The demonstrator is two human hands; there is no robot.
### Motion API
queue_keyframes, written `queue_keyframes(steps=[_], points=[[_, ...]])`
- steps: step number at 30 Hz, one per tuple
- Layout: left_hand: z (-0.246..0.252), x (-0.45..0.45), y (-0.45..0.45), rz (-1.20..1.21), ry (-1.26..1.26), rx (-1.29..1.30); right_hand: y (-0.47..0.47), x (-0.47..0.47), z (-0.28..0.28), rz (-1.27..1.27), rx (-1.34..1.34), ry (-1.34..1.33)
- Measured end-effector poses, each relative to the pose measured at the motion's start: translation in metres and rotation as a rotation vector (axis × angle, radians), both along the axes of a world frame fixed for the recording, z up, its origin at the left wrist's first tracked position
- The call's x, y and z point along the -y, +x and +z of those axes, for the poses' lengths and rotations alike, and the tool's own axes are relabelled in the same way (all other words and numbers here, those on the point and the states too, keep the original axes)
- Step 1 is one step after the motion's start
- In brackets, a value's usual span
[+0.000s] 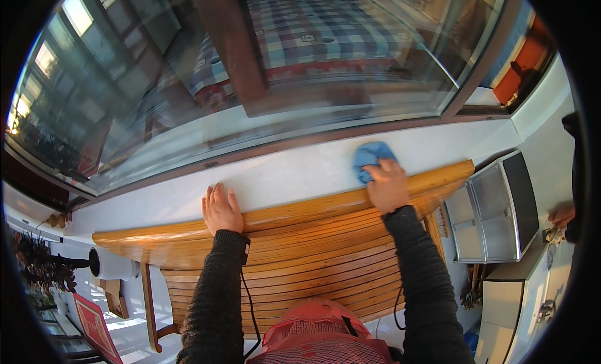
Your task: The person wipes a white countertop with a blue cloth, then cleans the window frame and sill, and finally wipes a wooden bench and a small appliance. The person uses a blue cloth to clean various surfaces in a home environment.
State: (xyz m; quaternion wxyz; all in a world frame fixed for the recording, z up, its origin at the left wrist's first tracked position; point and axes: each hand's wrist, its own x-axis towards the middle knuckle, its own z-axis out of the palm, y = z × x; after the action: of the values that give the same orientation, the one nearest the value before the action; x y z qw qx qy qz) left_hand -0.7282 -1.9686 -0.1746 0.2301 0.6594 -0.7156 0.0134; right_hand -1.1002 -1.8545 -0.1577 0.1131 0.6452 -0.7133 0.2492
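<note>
My right hand [389, 185] presses a blue cloth [371, 157] on the white window sill [300, 169], at the right of the middle. My left hand [222, 211] lies on the top rail of a slatted wooden bench [281, 251], its fingers reaching onto the sill, with nothing in it. Behind the sill stands a sliding glass window [328, 82] in a brown frame; a checked bedspread shows through the glass. A black cable hangs from each sleeve.
A glass-fronted cabinet [490, 213] and a low cabinet [502, 312] stand at the right. Another person's hand [561, 216] shows at the far right edge. At the left are a white plant pot [115, 264], a cardboard box [113, 298] and a red board [96, 326].
</note>
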Motion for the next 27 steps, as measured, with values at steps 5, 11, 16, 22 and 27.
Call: queue_keyframes(steps=[5,11,16,22,27], points=[[0.001,-0.001,0.0,-0.007,-0.008,-0.003,-0.033,-0.01,-0.008,-0.075,-0.022,-0.123],[-0.003,-0.002,0.004,-0.096,-0.064,0.003,-0.032,-0.01,-0.007,-0.075,0.013,-0.149],[-0.008,-0.004,0.011,-0.187,-0.113,0.009,-0.031,-0.008,-0.004,-0.049,0.007,-0.215],[-0.011,-0.021,-0.013,-0.173,-0.031,0.169,-0.03,-0.007,-0.005,-0.041,-0.017,-0.225],[-0.009,-0.06,-0.103,-0.321,-0.028,0.185,-0.034,-0.008,-0.003,-0.004,0.054,-0.208]])
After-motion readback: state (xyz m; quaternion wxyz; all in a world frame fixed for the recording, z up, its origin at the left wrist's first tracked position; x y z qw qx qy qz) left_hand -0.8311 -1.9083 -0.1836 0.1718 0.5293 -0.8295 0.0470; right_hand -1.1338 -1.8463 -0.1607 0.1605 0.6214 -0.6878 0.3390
